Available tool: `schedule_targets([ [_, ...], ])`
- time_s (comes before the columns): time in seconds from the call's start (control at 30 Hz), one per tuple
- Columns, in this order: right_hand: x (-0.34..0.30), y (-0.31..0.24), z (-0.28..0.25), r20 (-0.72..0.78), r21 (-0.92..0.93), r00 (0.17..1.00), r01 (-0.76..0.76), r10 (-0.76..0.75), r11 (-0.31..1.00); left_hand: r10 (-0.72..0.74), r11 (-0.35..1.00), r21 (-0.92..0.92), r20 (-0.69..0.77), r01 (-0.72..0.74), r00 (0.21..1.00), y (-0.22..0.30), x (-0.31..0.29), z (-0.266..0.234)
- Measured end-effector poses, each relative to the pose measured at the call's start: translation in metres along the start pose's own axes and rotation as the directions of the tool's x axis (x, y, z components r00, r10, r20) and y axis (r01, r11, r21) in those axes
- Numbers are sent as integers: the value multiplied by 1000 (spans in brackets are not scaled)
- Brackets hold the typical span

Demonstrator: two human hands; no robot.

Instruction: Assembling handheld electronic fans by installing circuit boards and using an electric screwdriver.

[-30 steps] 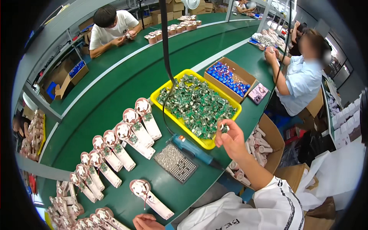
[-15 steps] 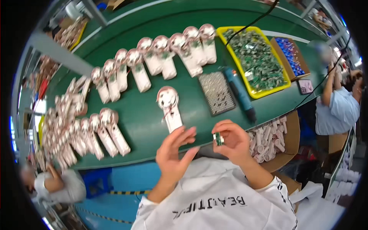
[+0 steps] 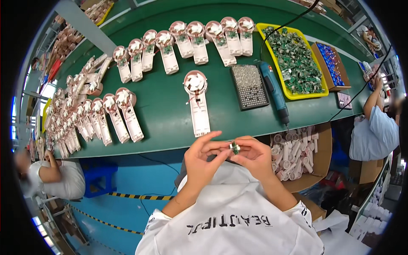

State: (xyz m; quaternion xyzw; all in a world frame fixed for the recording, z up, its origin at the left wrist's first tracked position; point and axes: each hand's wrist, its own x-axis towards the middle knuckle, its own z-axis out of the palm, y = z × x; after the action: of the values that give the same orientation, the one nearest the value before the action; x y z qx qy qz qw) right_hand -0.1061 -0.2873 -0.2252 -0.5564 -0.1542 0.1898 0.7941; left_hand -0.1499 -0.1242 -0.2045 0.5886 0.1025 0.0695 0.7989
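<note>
A small green circuit board (image 3: 235, 148) with a pale metal part is held above the table's front edge. My right hand (image 3: 256, 158) pinches it between thumb and fingers. From the other side, the thumb and a finger of my left hand (image 3: 203, 160) close on the board, while its index finger stretches out above. Just beyond my hands lies a pale pink handheld fan housing (image 3: 199, 111), its inner side up, with white blades in the round head and thin wires below them.
Rows of similar fan housings (image 3: 168, 57) lie behind and to the left. At right are a screw tray (image 3: 250, 91), a blue-green electric screwdriver (image 3: 275, 91), a yellow tray (image 3: 325, 92) of circuit boards and a box (image 3: 344, 78) of blue parts. Below stands a carton (image 3: 324, 159) of pink shells.
My left hand has moved right, from apart to meeting the circuit board in my right hand. The board has shifted slightly left and up. The whole view has tilted a little.
</note>
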Motion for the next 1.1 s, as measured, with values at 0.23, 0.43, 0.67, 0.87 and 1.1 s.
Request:
schedule_targets([
  [0.23,7,-1,-6,131,165,990,-74,52,983,-118,980,-158,46,124,992,5,8,-6],
  [0.43,13,5,-12,196,254,976,-143,94,957,-230,954,-160,148,253,962,16,22,-18],
  [0.67,17,10,-7,233,400,960,-240,155,884,-297,889,-285,239,359,924,7,30,-29],
  [0.87,18,17,-5,208,386,968,-210,138,898,-266,855,-381,261,352,928,-1,35,-32],
  [1.1,18,16,-6,187,347,964,-243,187,906,-258,845,-407,259,347,931,-5,36,-30],
])
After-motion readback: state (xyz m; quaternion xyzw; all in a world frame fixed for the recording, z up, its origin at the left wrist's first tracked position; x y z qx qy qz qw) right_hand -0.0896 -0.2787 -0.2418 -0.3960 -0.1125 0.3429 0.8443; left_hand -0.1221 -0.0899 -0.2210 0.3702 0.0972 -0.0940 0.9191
